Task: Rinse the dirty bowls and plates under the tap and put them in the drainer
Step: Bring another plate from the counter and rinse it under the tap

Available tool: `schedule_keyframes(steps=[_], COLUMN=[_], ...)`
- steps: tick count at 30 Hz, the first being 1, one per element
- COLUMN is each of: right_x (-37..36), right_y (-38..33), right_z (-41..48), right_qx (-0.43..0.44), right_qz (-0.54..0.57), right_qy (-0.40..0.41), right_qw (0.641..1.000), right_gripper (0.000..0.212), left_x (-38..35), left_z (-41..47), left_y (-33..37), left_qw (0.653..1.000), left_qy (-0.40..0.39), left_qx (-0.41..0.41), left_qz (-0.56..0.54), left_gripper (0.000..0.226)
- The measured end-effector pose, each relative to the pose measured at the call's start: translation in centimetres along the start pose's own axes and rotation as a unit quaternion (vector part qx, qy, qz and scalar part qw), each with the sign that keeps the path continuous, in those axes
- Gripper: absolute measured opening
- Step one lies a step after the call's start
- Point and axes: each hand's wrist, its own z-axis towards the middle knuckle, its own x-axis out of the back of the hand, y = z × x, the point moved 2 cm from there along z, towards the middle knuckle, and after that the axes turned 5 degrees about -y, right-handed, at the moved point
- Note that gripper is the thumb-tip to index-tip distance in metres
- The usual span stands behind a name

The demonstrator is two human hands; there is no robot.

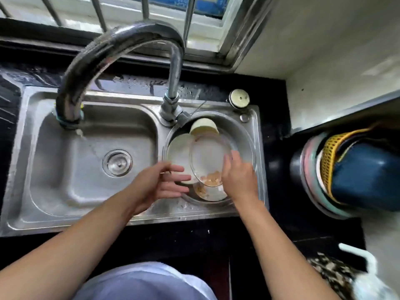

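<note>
A clear glass plate (206, 159), tilted, with brown food scraps at its near edge, lies to the right of the tap (121, 46). It rests over a white plate (178, 154) and a soiled bowl (207, 193) in the round basin (249, 137). The right hand (238, 176) grips its right rim. The left hand (158, 185) hovers spread wide, holding nothing, just beside its left edge. The glass is probably stiff, wet, slippery and breakable, so it is best held by opposite rims.

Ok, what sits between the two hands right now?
Head view: the food-smeared lower edge of the clear glass plate that the right hand holds, and the rim of a white round plate by the left hand.
</note>
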Motion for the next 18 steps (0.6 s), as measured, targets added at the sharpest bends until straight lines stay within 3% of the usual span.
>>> schedule_keyframes(steps=[2,3,5,6,7,8,10,14,18], right_x=[0.8,1.1,1.6,1.7,1.7,1.6,1.1,-0.1,-1.6], right_y=[3.8,5.4,7.9,8.8,9.4,9.9,10.5,11.3,12.0], right_z=[1.8,2.9,4.9,5.9,6.8,7.7,9.3,11.3,11.8], right_qx=[-0.053,-0.064,-0.081,-0.084,-0.080,-0.072,-0.053,-0.022,0.005], right_qz=[-0.079,-0.117,-0.145,-0.149,-0.155,-0.166,-0.181,-0.200,-0.201], right_qy=[0.003,-0.010,-0.025,-0.030,-0.035,-0.044,-0.063,-0.100,-0.109], right_qw=[0.995,0.991,0.986,0.985,0.984,0.983,0.980,0.974,0.974], right_gripper=[0.026,0.027,0.020,0.016,0.015,0.017,0.018,0.018,0.033], left_x=[-2.0,-2.6,-3.5,-3.5,-3.1,-2.7,-1.8,-1.1,-1.2], left_z=[1.2,1.8,2.3,2.4,2.6,2.8,3.1,3.8,3.9], left_y=[-2.2,-3.7,-7.4,-9.4,-11.3,-12.7,-14.5,-15.9,-15.9], left_qw=[0.975,0.927,0.763,0.682,0.616,0.573,0.536,0.516,0.504], left_qy=[0.042,0.067,0.054,0.037,0.035,0.041,0.055,0.072,0.084], left_qx=[-0.019,-0.054,-0.151,-0.191,-0.220,-0.237,-0.237,-0.245,-0.243], left_qz=[0.215,0.364,0.627,0.705,0.755,0.783,0.808,0.818,0.824], left_gripper=[0.026,0.023,0.030,0.037,0.046,0.056,0.071,0.078,0.079])
